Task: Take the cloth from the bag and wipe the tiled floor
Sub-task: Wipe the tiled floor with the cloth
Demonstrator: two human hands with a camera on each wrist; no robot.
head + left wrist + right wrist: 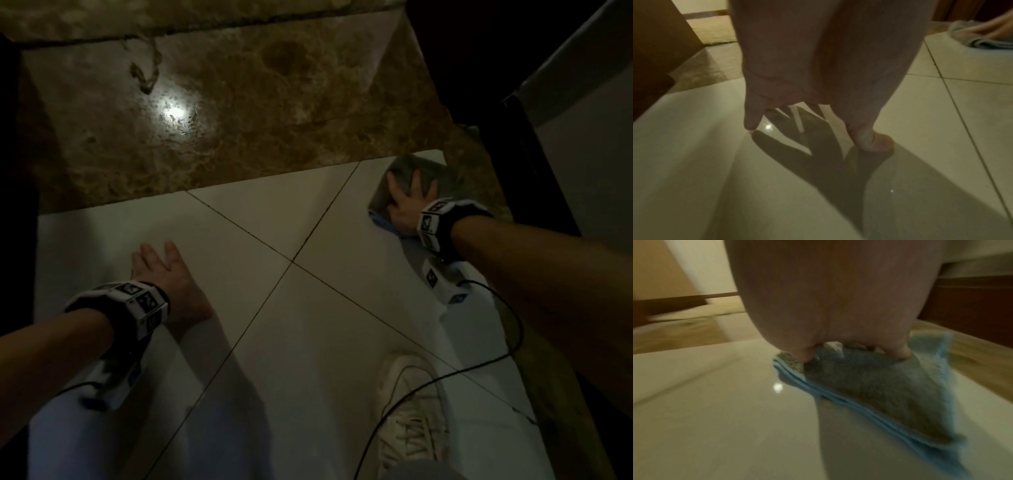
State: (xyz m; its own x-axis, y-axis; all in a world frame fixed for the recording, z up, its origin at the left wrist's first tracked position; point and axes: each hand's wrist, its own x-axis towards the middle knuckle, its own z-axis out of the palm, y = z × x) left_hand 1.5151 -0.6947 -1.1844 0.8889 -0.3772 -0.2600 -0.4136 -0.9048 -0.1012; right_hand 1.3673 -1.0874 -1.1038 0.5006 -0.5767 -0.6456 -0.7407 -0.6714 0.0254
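A folded cloth (416,174), grey on top with blue edges, lies on the white tiled floor (308,308) near the brown marble strip. My right hand (409,202) presses flat on it with fingers spread. From the right wrist the cloth (879,386) shows under my right hand (838,305), blurred. My left hand (164,270) rests flat on the white tile at the left, holding nothing. In the left wrist view my left hand (818,65) has fingertips (751,123) touching the floor (715,178), and the cloth (982,43) lies far right. No bag is in view.
A glossy brown marble strip (222,120) runs across the far side. Dark furniture (496,85) stands at the upper right, close to the cloth. My white shoe (411,404) and a black cable (445,377) lie at the lower right. A dark edge (13,171) borders the left.
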